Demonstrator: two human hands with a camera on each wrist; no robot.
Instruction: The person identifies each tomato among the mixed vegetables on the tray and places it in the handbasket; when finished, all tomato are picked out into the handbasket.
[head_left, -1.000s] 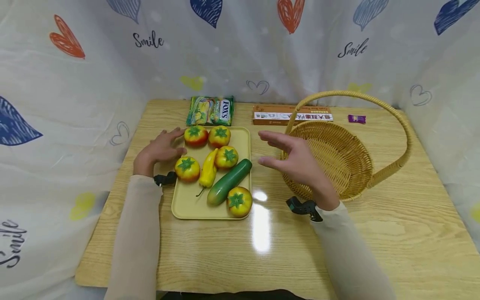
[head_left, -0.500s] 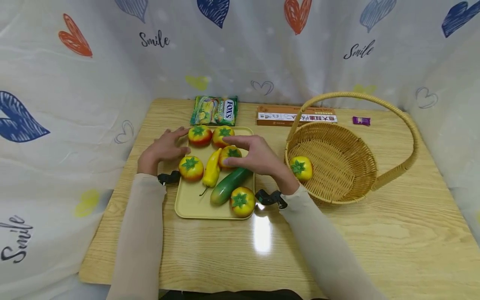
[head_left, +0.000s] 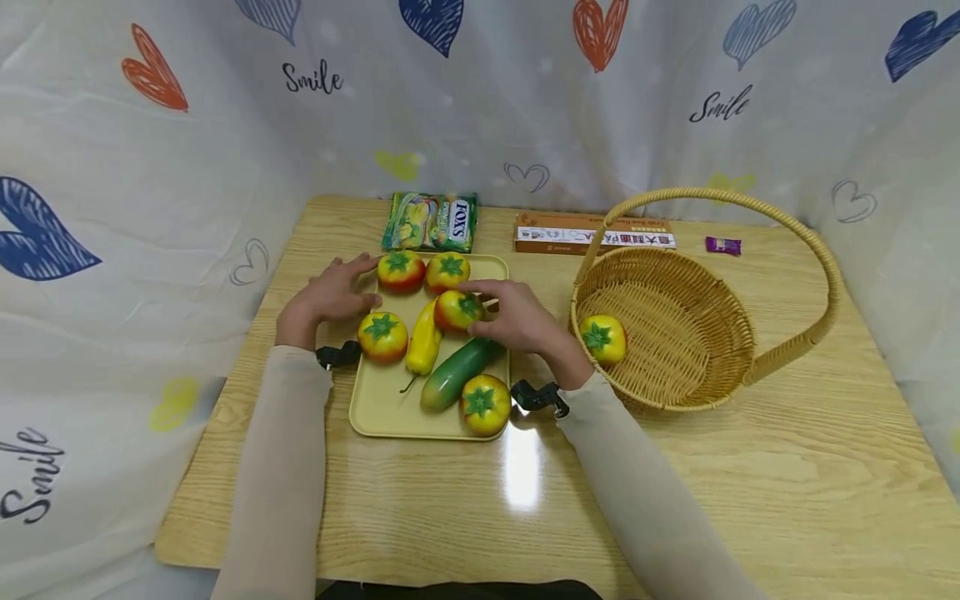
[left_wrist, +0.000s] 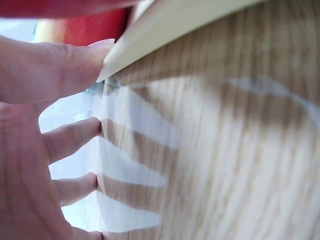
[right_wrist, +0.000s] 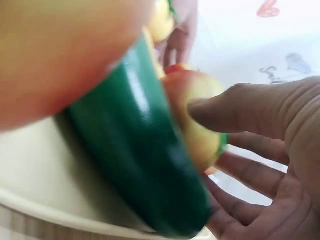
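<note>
My right hand [head_left: 517, 318] pinches a red-yellow tomato [head_left: 458, 311] with a green star-shaped top, thumb on one side and fingers on the other. The tomato is tilted, just above the yellow tray [head_left: 382, 417]. Beside it lie a yellow pepper [head_left: 423, 340] and a green cucumber [right_wrist: 145, 145]. My left hand [head_left: 330, 296] rests at the tray's left edge, fingers spread; in the left wrist view its thumb [left_wrist: 60, 70] touches the rim and other fingertips meet the table. Several more tomatoes, one at the front corner [head_left: 485, 405], stay on the tray.
A wicker basket [head_left: 731, 333] with a tall handle stands right of the tray, one tomato [head_left: 603, 340] inside. Behind are a green FOX'S packet [head_left: 431, 222], a long brown box [head_left: 555, 233] and a small purple wrapped sweet [head_left: 723, 245]. A printed curtain hangs behind the table.
One tomato has appeared in the basket. My right hand has moved left from the basket to the tray and now grips a tomato, tilting it. The left hand has hardly moved.
</note>
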